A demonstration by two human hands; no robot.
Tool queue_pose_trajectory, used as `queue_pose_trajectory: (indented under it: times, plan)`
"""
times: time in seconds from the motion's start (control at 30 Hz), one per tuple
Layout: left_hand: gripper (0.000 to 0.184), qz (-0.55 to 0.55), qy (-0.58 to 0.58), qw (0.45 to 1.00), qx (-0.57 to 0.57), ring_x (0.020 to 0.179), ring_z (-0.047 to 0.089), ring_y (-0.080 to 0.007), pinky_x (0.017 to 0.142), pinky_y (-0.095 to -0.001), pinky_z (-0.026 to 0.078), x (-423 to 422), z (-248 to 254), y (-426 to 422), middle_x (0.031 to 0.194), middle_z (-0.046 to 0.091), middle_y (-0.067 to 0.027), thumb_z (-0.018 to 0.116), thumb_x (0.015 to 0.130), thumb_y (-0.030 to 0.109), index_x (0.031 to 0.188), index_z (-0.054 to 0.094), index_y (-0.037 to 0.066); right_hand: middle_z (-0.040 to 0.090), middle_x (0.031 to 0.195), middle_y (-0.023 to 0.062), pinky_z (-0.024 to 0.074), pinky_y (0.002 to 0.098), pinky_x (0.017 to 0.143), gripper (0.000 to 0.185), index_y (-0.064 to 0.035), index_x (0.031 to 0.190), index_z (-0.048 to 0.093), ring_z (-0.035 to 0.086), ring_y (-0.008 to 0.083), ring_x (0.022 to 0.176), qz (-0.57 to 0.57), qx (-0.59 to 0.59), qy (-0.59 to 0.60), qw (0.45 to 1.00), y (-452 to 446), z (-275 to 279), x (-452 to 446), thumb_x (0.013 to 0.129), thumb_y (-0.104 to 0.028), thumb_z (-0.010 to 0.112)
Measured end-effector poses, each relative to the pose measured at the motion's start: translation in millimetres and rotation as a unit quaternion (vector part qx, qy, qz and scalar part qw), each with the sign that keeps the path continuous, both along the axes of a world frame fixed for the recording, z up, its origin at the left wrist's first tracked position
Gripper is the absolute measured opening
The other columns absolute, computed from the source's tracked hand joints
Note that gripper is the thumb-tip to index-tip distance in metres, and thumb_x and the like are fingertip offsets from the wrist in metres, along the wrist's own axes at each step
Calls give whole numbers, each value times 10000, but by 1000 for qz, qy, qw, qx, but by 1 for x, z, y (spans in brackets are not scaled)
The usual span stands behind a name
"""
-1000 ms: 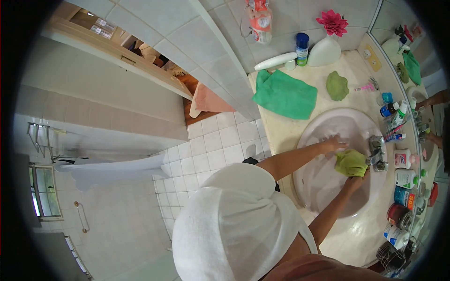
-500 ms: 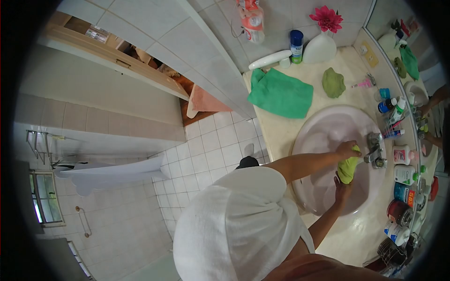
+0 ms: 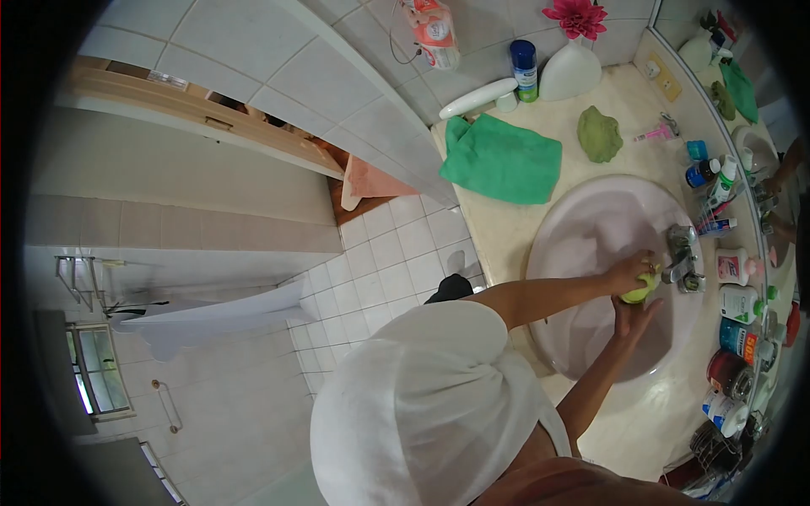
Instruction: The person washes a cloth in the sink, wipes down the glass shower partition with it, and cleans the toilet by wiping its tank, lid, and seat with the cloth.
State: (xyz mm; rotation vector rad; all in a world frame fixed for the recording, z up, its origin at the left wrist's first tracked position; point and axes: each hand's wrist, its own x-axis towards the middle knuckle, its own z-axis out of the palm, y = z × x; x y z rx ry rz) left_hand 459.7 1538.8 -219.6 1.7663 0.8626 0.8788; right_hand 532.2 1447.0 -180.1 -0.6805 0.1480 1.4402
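Over the pinkish sink basin [image 3: 561, 244], a yellow-green cloth [image 3: 643, 291] is bunched into a small ball between my hands. My left hand [image 3: 626, 274] wraps its fingers around it from above. From below, my right hand [image 3: 631, 317] cups and presses the cloth, its fingers partly stretched along it. Just beyond both hands is the metal faucet [image 3: 680, 258]. The side of the cloth against my palms is hidden.
A green towel [image 3: 504, 160] and an olive-green cloth [image 3: 599, 135] lie on the cream counter [image 3: 498, 236]. A blue can [image 3: 524, 69] and a white bottle with a pink flower [image 3: 570, 72] stand by the wall. Several bottles [image 3: 738, 305] line the mirror.
The cloth was stretched longer between my hands and is now gathered into a compact ball. My right hand has moved up close to my left. The view has shifted slightly.
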Motion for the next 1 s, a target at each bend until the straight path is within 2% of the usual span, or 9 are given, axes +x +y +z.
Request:
queue_pose_trajectory:
  times: [0.13, 0.23, 0.33, 0.47, 0.57, 0.73, 0.77, 0.87, 1.0]
  plan:
    - [394, -71, 77, 994, 13, 928, 587, -318, 800, -403, 473, -15, 38, -6, 1018, 585, -121, 732, 659, 314, 971, 626, 97, 479, 1240, 116, 478, 417, 891, 521, -128, 1311, 393, 524, 273, 1089, -40, -66, -36, 996, 23, -47, 13, 913, -458, 456]
    - [404, 6, 49, 996, -78, 870, 607, -327, 779, -409, 476, -13, 48, -4, 950, 612, -150, 723, 682, 373, 925, 634, 63, 541, 1139, 89, 503, 399, 844, 419, -100, 1235, 449, 564, 241, 1024, 65, 156, -3, 986, 24, -74, 24, 926, -382, 441]
    - [440, 48, -8, 982, -183, 827, 619, -341, 766, -413, 477, -14, 51, 1, 875, 631, -187, 678, 729, 418, 909, 630, 20, 536, 1132, 102, 515, 377, 826, 408, -63, 1218, 450, 578, 250, 989, -84, -87, -156, 980, 36, -77, 15, 926, -348, 442]
    - [469, 75, -72, 964, -246, 781, 631, -349, 740, -406, 485, -7, 32, 6, 818, 642, -211, 610, 783, 441, 909, 630, -10, 538, 1099, 136, 516, 374, 798, 388, -1, 1178, 459, 588, 262, 942, -102, -73, -249, 960, 40, -77, 17, 914, -285, 462]
    - [451, 101, -4, 956, -276, 786, 636, -341, 739, -383, 488, 2, 8, 10, 819, 645, -203, 584, 806, 426, 924, 636, -7, 543, 1081, 147, 512, 364, 776, 388, 19, 1183, 453, 587, 252, 930, -108, -103, -385, 911, 39, -68, 17, 889, -229, 500]
    - [394, 34, -136, 905, -402, 891, 619, -264, 781, -362, 478, 18, -35, 7, 969, 640, -162, 559, 836, 371, 1035, 620, 36, 556, 1031, 162, 488, 348, 751, 412, 58, 1155, 459, 580, 243, 897, -41, -131, -546, 826, 37, -44, 18, 863, -222, 536]
    - [391, 27, -181, 891, -416, 920, 611, -247, 791, -357, 476, 24, -47, 5, 1018, 633, -150, 555, 842, 360, 1075, 611, 52, 550, 1045, 165, 486, 352, 763, 427, 61, 1165, 451, 577, 248, 905, -50, -127, -541, 830, 36, -39, 18, 857, -222, 538]
    - [406, 84, -119, 903, -405, 983, 571, -217, 813, -347, 472, 2, 21, -2, 1134, 579, -111, 572, 842, 338, 1170, 556, 98, 527, 1094, 178, 478, 363, 800, 476, 63, 1200, 423, 565, 263, 939, -79, -111, -517, 845, 32, -19, 8, 844, -230, 542]
    - [419, 10, -144, 893, -426, 1006, 553, -210, 838, -331, 467, 5, 0, 9, 1141, 555, -90, 627, 810, 293, 1169, 532, 100, 473, 1176, 195, 459, 375, 852, 546, 46, 1262, 369, 533, 290, 1031, -88, -82, -504, 855, 26, -7, 3, 856, -275, 543]
